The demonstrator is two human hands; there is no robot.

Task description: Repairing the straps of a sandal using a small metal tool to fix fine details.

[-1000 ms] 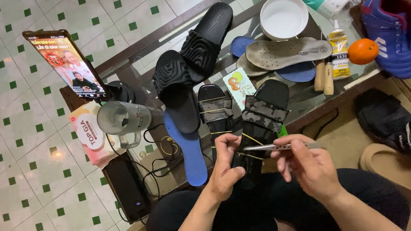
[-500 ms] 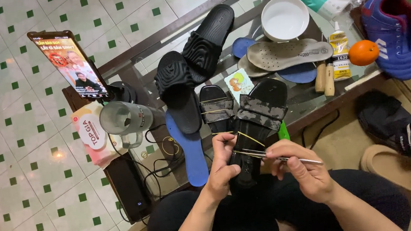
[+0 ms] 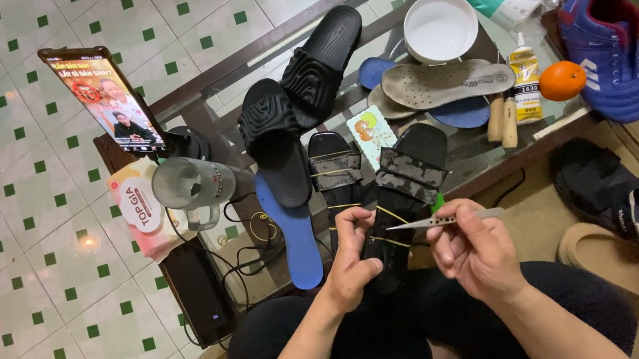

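A black sandal with grey straps (image 3: pixel 402 188) lies across my lap and the table edge, bound with thin yellow rubber bands. My left hand (image 3: pixel 352 254) grips its heel end and pinches a yellow band. My right hand (image 3: pixel 475 249) holds metal tweezers (image 3: pixel 444 220) whose tip points left at the band on the sandal. A second matching sandal (image 3: pixel 334 172) lies just left of it on the glass table.
On the glass table (image 3: pixel 477 159) lie two black slides (image 3: pixel 305 89), a blue insole (image 3: pixel 293 231), a grey insole (image 3: pixel 445 82), a white bowl (image 3: pixel 440 27), a glue bottle (image 3: pixel 526 83), an orange (image 3: pixel 562 80) and a blue shoe (image 3: pixel 605 39). A phone (image 3: pixel 108 101) stands at the left; more footwear (image 3: pixel 625 201) lies on the right.
Both hands have shifted slightly right and up along the sandal, the tweezers now pointing left at the yellow band. The left fingers have closed further on the band.
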